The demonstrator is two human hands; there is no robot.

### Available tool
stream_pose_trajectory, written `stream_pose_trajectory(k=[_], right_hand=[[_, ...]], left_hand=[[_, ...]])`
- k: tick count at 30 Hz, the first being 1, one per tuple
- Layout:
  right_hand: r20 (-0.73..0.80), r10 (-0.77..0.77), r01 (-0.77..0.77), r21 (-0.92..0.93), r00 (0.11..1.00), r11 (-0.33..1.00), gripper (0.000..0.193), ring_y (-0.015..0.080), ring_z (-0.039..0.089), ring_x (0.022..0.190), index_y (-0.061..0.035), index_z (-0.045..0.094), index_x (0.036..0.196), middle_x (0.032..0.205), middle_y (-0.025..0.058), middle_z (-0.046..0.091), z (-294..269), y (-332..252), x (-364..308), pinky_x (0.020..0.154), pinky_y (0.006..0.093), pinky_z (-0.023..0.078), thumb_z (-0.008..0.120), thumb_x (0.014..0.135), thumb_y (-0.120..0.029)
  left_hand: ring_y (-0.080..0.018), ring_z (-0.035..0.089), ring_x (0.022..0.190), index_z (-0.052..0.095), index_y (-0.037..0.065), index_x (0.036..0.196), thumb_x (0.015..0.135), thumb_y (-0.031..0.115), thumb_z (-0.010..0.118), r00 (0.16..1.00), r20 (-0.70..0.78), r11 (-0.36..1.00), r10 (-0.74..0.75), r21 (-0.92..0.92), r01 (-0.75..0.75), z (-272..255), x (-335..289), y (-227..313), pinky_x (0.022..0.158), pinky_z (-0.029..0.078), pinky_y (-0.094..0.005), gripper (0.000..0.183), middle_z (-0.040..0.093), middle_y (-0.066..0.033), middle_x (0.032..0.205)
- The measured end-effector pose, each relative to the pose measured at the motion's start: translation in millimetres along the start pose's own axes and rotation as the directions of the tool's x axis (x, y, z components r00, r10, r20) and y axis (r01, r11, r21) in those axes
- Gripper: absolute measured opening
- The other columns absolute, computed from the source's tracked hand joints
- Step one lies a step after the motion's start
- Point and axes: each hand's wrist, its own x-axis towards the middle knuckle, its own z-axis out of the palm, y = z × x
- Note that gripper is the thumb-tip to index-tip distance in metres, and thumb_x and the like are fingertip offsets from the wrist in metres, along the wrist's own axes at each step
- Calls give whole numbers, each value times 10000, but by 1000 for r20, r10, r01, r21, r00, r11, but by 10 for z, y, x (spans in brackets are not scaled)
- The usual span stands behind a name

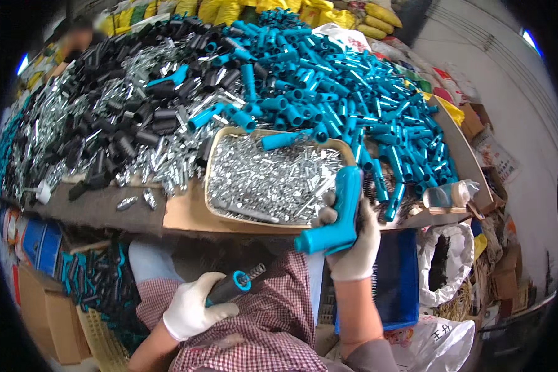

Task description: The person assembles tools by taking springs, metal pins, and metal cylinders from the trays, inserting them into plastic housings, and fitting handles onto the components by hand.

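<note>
My left hand (189, 308), in a white glove, is closed round a black tube (225, 289) above my lap. A teal ring (242, 280) sits at the tube's end, and a coil spring (256, 270) sticks out of it. In my gloved right hand (361, 251) is a teal pistol-shaped plastic housing (348, 208), its grip up and its barrel toward the left. The housing is over the near right corner of a cream tray (209, 170) of small metal parts (263, 177). Another teal piece (279, 141) lies across the tray's far side.
Teal housings (316, 93) are heaped behind the tray, with black sleeves (161, 121) and shiny metal pieces to the left. A clear plastic cup (443, 196) lies at the right edge. Below stand a blue crate (409, 273) and a white sack (425, 260). A person (77, 40) is at far left.
</note>
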Motion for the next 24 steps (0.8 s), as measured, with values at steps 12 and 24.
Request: stream_pose_trajectory(k=[12,24], right_hand=[[211,170,-134,-177,963,975,638,206,597,807,-47,410,1355,1059,123,564,96,489,-376,762,417,538,532,944,-520],[160,186,-173,-88,969,981,544,207,598,823,-69,434,1352,1067,113,566,123,497,-458,768,432,536,462,995,-478]], left_hand=[[-371,692,770,601,11,1120,739,435,800,998,-13,973,66,224,-61,-156,-336,-18,664,558,-417,604,686,-188,849],[-353,697,744,607,12,1110,754,468,782,992,5,956,128,265,-125,-220,-392,-6,640,561,-402,604,697,-175,858]])
